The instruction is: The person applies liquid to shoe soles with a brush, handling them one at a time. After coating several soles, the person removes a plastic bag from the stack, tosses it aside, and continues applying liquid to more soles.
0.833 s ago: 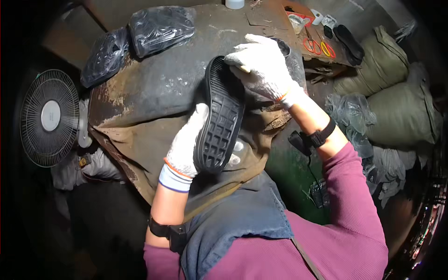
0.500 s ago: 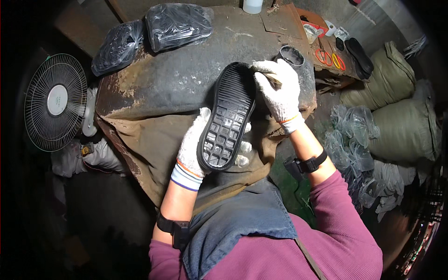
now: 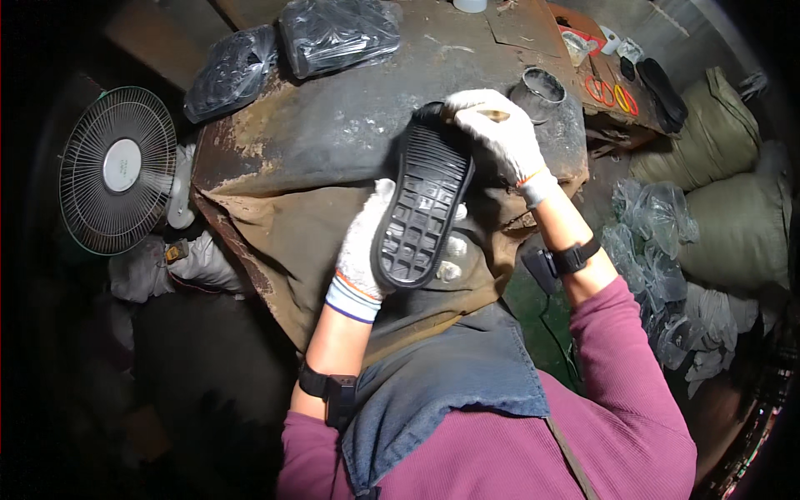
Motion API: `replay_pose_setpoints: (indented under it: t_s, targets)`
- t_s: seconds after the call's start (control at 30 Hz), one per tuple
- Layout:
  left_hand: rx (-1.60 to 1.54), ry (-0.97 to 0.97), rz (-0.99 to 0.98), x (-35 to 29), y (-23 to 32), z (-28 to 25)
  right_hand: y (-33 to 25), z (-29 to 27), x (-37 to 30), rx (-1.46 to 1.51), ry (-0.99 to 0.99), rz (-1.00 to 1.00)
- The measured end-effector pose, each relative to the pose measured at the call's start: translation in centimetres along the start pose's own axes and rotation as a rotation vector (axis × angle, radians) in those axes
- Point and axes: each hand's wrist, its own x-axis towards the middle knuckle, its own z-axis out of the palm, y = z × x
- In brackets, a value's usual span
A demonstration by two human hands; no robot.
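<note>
A black shoe sole is held up with its hollow, gridded side toward me, the ribbed toe end pointing away. My left hand, in a white knit glove, wraps around it from below; the thumb lies along the left edge and fingertips show past the right edge. At the toe end, my gloved right hand is closed, fingertips against the sole's rim. Between its fingers shows the end of a small tan-brown stick-like tool, mostly hidden. A dark, crusted cup stands just beyond the right hand.
Beneath the hands is a worn work surface with a brown cloth over its near edge. Black plastic-wrapped bundles lie at the far left, near a fan. Scissors and dark soles lie right, above sacks.
The whole view has shifted, so everything sits farther right. My right fingertips have moved round the rim toward the toe tip, and the sole's toe tilts slightly farther away.
</note>
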Motion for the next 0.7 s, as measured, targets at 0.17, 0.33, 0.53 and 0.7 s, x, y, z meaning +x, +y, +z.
replay_pose_setpoints:
  t_s: [0.17,0.33,0.53,0.7]
  targets:
    - [0.112,-0.036,0.095,-0.6,0.1,-1.8,-1.5,3.6,-3.7,-0.198,-0.124,-0.15]
    - [0.519,0.058,0.372,0.5,-0.8,-1.5,-4.3,5.1,-6.9,-0.373,-0.191,-0.344]
    - [0.548,-0.006,0.534,-0.6,0.6,-2.8,-7.4,6.0,-7.9,-0.358,-0.39,-0.463]
    - [0.315,-0.341,0.415,-1.1,4.1,0.4,-8.1,5.6,-8.6,-0.389,-0.521,-0.505]
